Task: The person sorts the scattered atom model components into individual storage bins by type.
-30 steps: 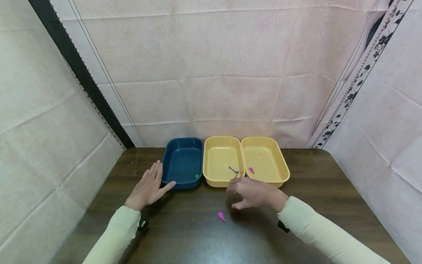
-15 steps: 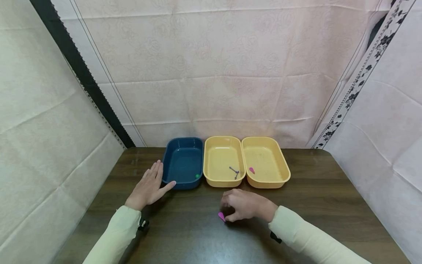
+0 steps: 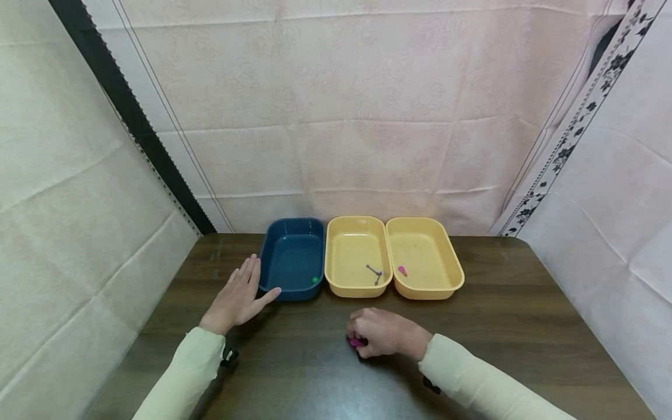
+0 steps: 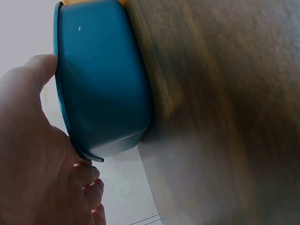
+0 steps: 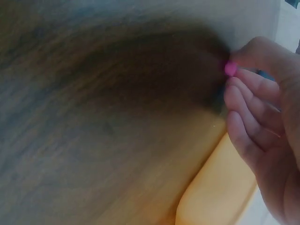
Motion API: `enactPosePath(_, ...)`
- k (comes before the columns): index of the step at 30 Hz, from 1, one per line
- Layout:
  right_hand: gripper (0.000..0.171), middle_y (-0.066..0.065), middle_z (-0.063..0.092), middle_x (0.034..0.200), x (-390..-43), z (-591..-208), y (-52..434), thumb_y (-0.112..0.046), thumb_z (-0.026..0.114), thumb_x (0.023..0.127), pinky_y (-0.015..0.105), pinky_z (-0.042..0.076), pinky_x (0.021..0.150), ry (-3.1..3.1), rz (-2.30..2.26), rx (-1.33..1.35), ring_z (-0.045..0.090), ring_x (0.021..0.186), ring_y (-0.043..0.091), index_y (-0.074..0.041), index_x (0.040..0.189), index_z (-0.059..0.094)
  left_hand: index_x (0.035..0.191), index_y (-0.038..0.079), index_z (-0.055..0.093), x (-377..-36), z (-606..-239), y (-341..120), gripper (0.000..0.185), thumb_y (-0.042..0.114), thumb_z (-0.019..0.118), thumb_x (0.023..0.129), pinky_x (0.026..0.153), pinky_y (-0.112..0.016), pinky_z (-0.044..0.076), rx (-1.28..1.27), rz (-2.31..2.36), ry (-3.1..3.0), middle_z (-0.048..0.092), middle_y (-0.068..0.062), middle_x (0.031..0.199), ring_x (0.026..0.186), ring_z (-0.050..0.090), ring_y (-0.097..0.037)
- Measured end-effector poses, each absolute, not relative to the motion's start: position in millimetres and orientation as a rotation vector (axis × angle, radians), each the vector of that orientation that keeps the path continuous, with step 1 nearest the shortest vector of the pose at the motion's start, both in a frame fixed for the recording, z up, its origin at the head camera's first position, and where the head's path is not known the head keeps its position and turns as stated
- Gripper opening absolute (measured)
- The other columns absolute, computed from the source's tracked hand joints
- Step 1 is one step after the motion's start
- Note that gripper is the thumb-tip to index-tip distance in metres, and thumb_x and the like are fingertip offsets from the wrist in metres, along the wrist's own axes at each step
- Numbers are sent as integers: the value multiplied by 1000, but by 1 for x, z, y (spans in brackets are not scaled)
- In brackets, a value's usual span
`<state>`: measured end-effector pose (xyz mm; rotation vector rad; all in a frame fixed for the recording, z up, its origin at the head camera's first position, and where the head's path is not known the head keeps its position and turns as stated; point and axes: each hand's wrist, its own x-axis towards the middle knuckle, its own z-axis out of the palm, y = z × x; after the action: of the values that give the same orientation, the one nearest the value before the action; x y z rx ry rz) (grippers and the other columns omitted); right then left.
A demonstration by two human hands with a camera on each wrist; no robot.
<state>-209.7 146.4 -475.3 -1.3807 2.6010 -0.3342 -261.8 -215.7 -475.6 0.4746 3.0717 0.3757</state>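
Observation:
Between thumb and fingertips, my right hand (image 3: 382, 332) pinches a small pink teardrop-shaped piece (image 3: 356, 342) low over the table, in front of the bins. In the right wrist view only the rounded end of the pink piece (image 5: 230, 69) shows. My left hand (image 3: 237, 297) lies with straight fingers along the left side of the blue bin (image 3: 291, 294), its thumb at the rim. The left wrist view has that thumb touching the rim of the blue bin (image 4: 101, 79). A small green piece (image 3: 315, 280) sits inside the blue bin.
Right of the blue bin stands a yellow bin (image 3: 357, 290) holding thin purple stick-like pieces (image 3: 375, 273). Beside it, a second yellow bin (image 3: 427, 293) contains another pink teardrop piece (image 3: 402, 270). The brown wooden table (image 3: 294, 373) is bordered by pale cloth walls (image 3: 367, 116).
My right hand has moved from the middle bin's front edge down and left to the pink piece on the table and taken hold of it. My left hand has stayed put.

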Motion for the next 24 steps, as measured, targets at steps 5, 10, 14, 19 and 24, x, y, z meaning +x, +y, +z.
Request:
enactPosePath(5, 13, -9, 60, 80, -212, -476, 149, -6, 80, 83, 9, 44, 60, 2599, -353, -1351, 50, 70, -3, -16, 84, 71, 166, -8, 12, -262, -475, -215, 106, 72, 41, 103, 132, -65, 14, 480, 378, 3074, 9, -28, 176, 163, 13, -48)
enactPosePath(10, 14, -11, 61, 77, -214, -477, 156, -5, 78, 81, 9, 44, 58, 2592, -385, -1322, 51, 66, -5, -17, 82, 72, 165, -9, 12, -262, -475, -214, 106, 72, 41, 104, 132, -65, 14, 482, 373, 3073, 10, -28, 176, 163, 13, -48)
enactPosePath(14, 13, -11, 63, 78, -213, -474, 161, -5, 78, 81, 10, 46, 59, 2586, -402, -1300, 52, 66, -5, -16, 85, 73, 165, -9, 11, -261, -475, -215, 106, 71, 42, 104, 132, -65, 13, 477, 381, 3067, 9, -28, 176, 163, 12, -48)
enactPosePath(19, 14, -11, 65, 80, -212, -465, 167, -4, 76, 80, 11, 47, 59, 2591, -431, -1276, 53, 66, -6, -16, 86, 74, 166, -9, 11, -262, -477, -216, 106, 72, 41, 104, 132, -64, 12, 474, 387, 3067, 8, -28, 176, 163, 12, -48)
enactPosePath(24, 13, -11, 64, 76, -212, -450, 175, -4, 75, 79, 12, 46, 57, 2606, -454, -1291, 51, 64, -6, -15, 84, 73, 166, -8, 11, -262, -478, -216, 106, 73, 41, 103, 133, -65, 11, 470, 393, 3064, 8, -28, 176, 164, 11, -47)
